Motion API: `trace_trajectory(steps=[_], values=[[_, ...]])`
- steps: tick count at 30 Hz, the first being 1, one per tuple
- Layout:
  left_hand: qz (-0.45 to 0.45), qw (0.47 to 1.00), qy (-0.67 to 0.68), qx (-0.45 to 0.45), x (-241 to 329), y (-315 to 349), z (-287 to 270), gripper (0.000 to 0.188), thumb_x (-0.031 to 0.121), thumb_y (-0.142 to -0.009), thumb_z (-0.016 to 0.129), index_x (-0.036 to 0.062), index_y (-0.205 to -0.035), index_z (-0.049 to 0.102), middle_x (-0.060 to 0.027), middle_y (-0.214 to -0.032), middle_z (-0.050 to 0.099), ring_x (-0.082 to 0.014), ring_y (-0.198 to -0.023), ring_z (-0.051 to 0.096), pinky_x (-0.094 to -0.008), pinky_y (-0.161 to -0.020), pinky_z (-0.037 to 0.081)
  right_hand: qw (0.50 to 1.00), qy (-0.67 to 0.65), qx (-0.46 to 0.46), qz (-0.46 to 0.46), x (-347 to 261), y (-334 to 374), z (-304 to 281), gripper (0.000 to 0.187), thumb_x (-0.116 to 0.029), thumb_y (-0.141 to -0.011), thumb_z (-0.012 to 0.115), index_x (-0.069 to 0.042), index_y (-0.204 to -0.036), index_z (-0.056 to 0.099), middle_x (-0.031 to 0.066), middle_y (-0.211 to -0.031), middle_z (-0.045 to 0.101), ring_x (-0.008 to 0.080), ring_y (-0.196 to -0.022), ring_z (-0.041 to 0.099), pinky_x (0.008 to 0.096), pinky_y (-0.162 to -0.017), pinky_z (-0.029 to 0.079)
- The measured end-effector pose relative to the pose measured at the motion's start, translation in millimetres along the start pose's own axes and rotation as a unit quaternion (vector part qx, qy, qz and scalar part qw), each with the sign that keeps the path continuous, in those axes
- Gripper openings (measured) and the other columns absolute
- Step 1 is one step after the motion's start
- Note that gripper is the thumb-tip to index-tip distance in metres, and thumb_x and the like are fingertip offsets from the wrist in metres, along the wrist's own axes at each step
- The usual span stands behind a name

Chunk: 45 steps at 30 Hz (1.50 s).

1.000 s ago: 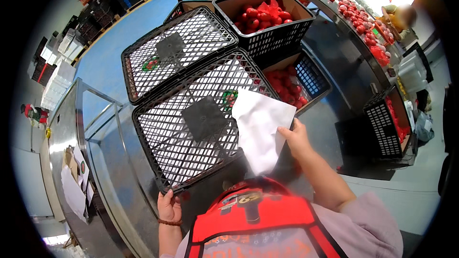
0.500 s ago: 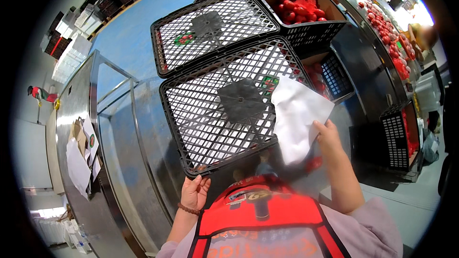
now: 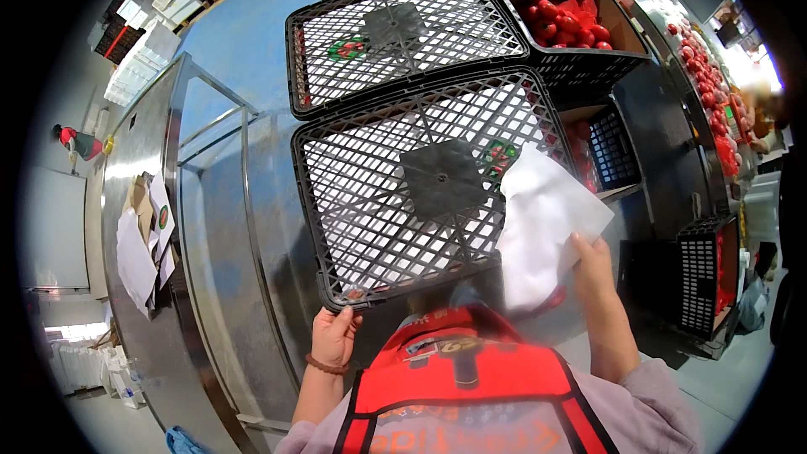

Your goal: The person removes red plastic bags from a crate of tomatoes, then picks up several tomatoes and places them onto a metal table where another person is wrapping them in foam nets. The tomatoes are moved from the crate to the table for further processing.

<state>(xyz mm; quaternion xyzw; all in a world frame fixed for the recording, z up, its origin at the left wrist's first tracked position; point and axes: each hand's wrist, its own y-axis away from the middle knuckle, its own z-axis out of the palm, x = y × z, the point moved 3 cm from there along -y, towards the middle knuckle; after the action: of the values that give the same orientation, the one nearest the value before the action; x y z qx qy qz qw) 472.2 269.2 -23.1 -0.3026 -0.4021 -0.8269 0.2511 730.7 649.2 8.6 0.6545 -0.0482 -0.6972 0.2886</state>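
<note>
A: What is each hand gripping?

B: The left hand point(image 3: 334, 335) is curled shut over the near corner of the black crate point(image 3: 424, 189), fingers hooked on its rim. The right hand point(image 3: 591, 262) pinches a white sheet point(image 3: 545, 225) by its lower edge, forearm rising from below.

A: How do the crate and sheet look?

B: The crate is hard plastic lattice, square, with a solid dark plate at the centre of its floor. It is tilted so its open mesh faces up. The sheet is soft and limp, and it hangs against the crate's right edge.

A: Any labels or packages?

B: A small round green-and-red mark sits near the crate's right side. A second lattice crate point(image 3: 395, 38) lies just beyond, with a similar mark. Farther right, a bin point(image 3: 572, 21) holds red tomatoes. Loose papers point(image 3: 139, 244) lie on the steel table point(image 3: 218, 227) at left.
</note>
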Motion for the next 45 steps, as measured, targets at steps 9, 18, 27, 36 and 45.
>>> trace_trajectory(steps=[9, 18, 27, 36, 45], values=[[0.003, 0.994, -0.028, 0.105, 26.1, -14.3, 1.7, 0.024, 0.024, -0.100, 0.051, 0.0030, -0.104, 0.062, -0.0065, -0.093, 0.070, -0.0135, -0.077, 0.067, -0.0254, -0.061, 0.053, 0.993, 0.104, 0.020, 0.043, -31.3, -56.6, -25.3, 0.037, -0.017, -0.091, 0.061, 0.003, -0.122, 0.057, 0.0130, -0.113, 0.065, 0.0230, -0.101, 0.063, 0.0365, -0.090, 0.047], [0.016, 0.990, -0.071, 0.121, 38.8, -43.6, 13.0, 0.023, 0.022, -0.097, 0.056, 0.0001, -0.096, 0.064, -0.0107, -0.092, 0.071, -0.0184, -0.080, 0.069, -0.0302, -0.068, 0.056, 0.938, 0.337, -0.052, 0.058, -108.1, -125.7, -16.1, 0.039, -0.027, -0.093, 0.059, 0.001, -0.120, 0.059, 0.0157, -0.110, 0.066, 0.0251, -0.099, 0.063, 0.0380, -0.088, 0.047], [0.089, 0.946, -0.225, 0.218, 35.2, -42.9, 33.9, 0.009, 0.007, -0.088, 0.068, 0.0021, -0.086, 0.060, -0.0027, -0.080, 0.063, -0.0116, -0.071, 0.058, -0.0262, -0.066, 0.048, 0.987, 0.026, -0.091, -0.129, -191.9, -208.6, -11.3, 0.022, -0.024, -0.097, 0.057, -0.005, -0.103, 0.065, 0.0042, -0.093, 0.067, 0.0141, -0.079, 0.064, 0.0281, -0.074, 0.052], [0.095, 0.915, -0.287, 0.265, 43.9, -52.5, 23.8, 0.035, 0.013, -0.088, 0.069, -0.0051, -0.114, 0.055, -0.0121, -0.097, 0.065, -0.0157, -0.082, 0.063, -0.0297, -0.071, 0.052, 0.975, -0.154, -0.109, -0.119, -209.1, -319.8, 122.1, 0.033, -0.032, -0.101, 0.049, -0.006, -0.119, 0.060, 0.0071, -0.114, 0.065, 0.0203, -0.100, 0.063, 0.0370, -0.086, 0.052], [-0.003, 0.794, -0.579, 0.187, 98.7, -56.0, 26.7, 0.038, 0.025, -0.086, 0.071, -0.0070, -0.104, 0.061, -0.0087, -0.074, 0.066, -0.0111, -0.068, 0.059, -0.0283, -0.061, 0.047, 0.729, 0.635, -0.069, -0.247, -147.4, -295.1, 129.3, 0.051, -0.047, -0.088, 0.061, 0.003, -0.085, 0.069, 0.0219, -0.076, 0.066, 0.0352, -0.074, 0.065, 0.0429, -0.069, 0.049]])
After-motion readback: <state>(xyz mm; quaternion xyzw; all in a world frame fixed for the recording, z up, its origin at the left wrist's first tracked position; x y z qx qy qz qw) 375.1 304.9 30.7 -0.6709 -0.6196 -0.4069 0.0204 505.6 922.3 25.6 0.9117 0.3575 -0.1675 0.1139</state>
